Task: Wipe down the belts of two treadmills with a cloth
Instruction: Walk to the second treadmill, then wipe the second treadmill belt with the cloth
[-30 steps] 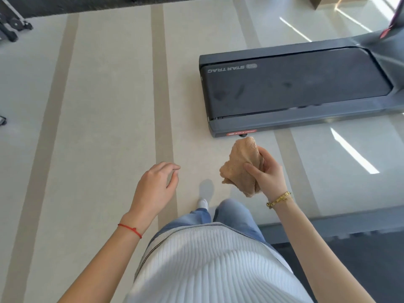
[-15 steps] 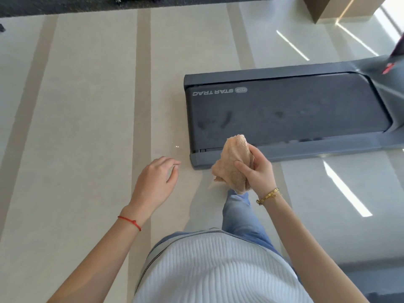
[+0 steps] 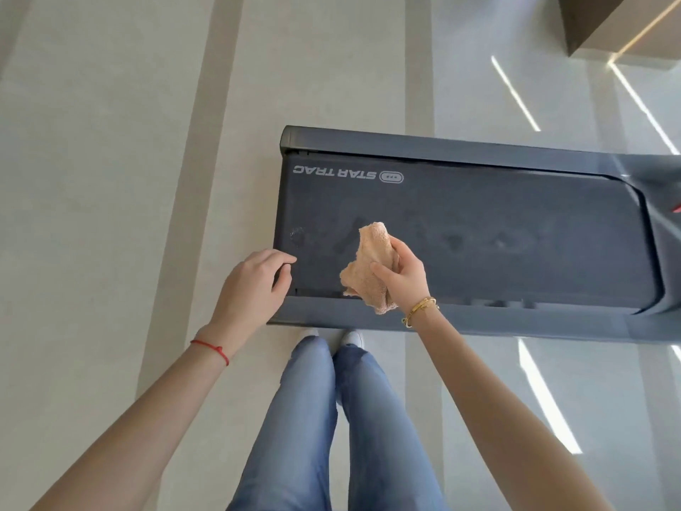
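From the head view, the person's right hand (image 3: 400, 276) is gripping a bunched peach-coloured cloth (image 3: 370, 265), thumb and fingers curling round its middle while its ends are sticking out above and below the fist. The cloth is hanging over the dark belt (image 3: 479, 234) of a treadmill (image 3: 442, 149), near the belt's end; whether it is touching the belt cannot be told. Smudges are showing on the belt just beyond the right hand. The left hand (image 3: 254, 285) is hovering beside it, holding nothing, fingers loosely curling over the treadmill's near corner. A gold bracelet (image 3: 420, 311) is sitting on the right wrist, a red string (image 3: 210, 349) on the left. Below the hands, legs in blue jeans (image 3: 331, 418) are standing on the pale striped floor (image 3: 110, 178), just beside the treadmill's side rail.
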